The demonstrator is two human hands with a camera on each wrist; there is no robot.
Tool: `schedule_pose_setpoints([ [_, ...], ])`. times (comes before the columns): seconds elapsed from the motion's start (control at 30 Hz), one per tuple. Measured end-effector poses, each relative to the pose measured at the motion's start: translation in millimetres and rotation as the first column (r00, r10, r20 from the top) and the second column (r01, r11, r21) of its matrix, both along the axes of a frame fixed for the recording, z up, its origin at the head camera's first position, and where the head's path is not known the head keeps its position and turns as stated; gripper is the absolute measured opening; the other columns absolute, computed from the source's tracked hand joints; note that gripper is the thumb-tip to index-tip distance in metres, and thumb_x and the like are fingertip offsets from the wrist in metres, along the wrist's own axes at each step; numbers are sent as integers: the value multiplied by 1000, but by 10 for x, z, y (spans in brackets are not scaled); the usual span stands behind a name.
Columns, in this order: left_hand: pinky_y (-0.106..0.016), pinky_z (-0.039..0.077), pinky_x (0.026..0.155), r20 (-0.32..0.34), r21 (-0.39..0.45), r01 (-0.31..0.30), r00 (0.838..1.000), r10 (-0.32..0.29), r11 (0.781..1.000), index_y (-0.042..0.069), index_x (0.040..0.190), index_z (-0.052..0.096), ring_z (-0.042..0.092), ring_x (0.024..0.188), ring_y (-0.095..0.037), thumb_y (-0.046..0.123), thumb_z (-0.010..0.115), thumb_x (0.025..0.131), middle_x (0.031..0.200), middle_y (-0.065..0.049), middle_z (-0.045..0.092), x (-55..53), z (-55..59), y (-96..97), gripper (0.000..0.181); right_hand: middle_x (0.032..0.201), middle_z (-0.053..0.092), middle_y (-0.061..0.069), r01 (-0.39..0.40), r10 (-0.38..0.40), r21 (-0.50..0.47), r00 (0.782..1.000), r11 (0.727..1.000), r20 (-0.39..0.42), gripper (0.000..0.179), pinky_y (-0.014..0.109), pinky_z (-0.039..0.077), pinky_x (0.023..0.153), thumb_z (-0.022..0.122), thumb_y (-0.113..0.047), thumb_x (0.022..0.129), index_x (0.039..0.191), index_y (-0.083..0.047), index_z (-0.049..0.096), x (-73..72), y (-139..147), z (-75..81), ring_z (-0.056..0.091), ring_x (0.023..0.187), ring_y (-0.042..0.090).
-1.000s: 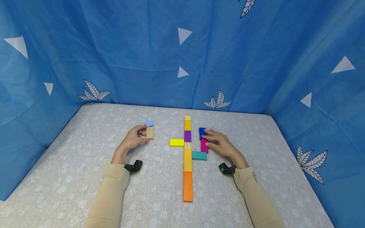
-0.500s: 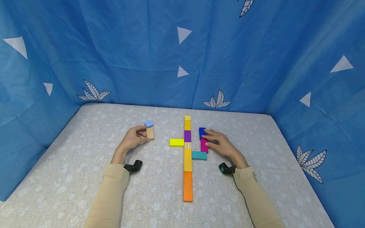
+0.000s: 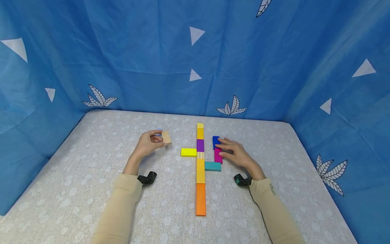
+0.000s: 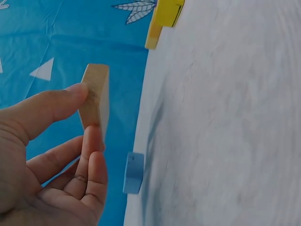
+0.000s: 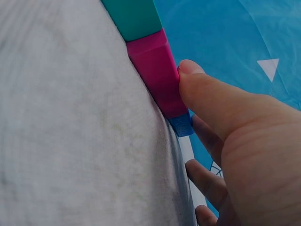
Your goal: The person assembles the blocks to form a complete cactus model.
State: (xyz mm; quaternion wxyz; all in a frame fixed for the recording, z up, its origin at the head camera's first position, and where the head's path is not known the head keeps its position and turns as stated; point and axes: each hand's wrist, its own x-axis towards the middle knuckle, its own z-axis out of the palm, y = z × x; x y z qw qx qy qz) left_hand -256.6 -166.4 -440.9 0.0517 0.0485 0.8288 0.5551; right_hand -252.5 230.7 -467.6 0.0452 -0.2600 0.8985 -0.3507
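Between thumb and fingertips, my left hand [image 3: 146, 144] pinches a plain wooden block [image 4: 96, 94], lifted off the table and tilted. A light blue block [image 4: 134, 173] lies below that hand, mostly covered by the fingers in the head view. My right hand [image 3: 236, 154] touches a magenta block [image 5: 157, 77] with its thumb, its other fingers loosely bent over the right side of a dark blue block [image 3: 215, 140]. Those two blocks lie end to end, and the magenta one's near end meets a teal block [image 3: 212, 166].
Down the table's middle runs a line of blocks: orange [image 3: 200, 200], golden yellow [image 3: 200, 171], a small striped one [image 3: 200, 155], purple [image 3: 200, 145] and more yellow. A bright yellow block [image 3: 189, 152] juts left from it. A blue curtain [image 3: 137, 61] surrounds the table [image 3: 170, 203].
My left hand has picked up the wooden block from beside the light blue one and moved it to the right and away from me. My right hand stays put.
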Motion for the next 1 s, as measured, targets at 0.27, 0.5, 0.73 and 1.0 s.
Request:
schedule_pose_setpoints([
  [0.27, -14, 50, 72, -6, -4, 6, 1000, -6, 1000, -1, 140, 49, 60, 95, -24, 8, 75, 85, 110, -22, 62, 6, -23, 141, 62, 153, 43, 9, 3, -3, 18, 1000, 1000, 1, 40, 67, 16, 115, 65, -23, 94, 133, -14, 62, -8, -3, 3, 27, 146, 40],
  [0.5, -20, 52, 78, 14, -27, 24, 1000, -23, 999, 2, 140, 50, 60, 95, -23, 10, 75, 86, 108, -17, 63, -28, -77, 218, 60, 153, 43, 9, 11, -12, 23, 1000, 1000, 18, 41, 68, 15, 115, 65, -24, 94, 133, -14, 62, -5, -10, 4, 26, 146, 39],
  [0.73, -27, 52, 80, 8, -43, 59, 998, -58, 997, 2, 140, 50, 61, 95, -25, 9, 74, 86, 106, -16, 63, -82, -70, 314, 60, 153, 43, 8, 18, -19, 28, 1000, 999, 25, 40, 67, 14, 115, 65, -24, 94, 133, -14, 62, 4, -11, 9, 26, 147, 39],
  [1.0, -28, 50, 77, 13, -38, 103, 995, -102, 994, 1, 139, 51, 59, 94, -24, 7, 73, 86, 102, -15, 63, -167, -136, 394, 59, 153, 43, 9, 15, -16, 23, 1000, 1000, 22, 41, 67, 15, 115, 65, -24, 94, 133, -14, 62, 8, -9, 9, 26, 147, 39],
])
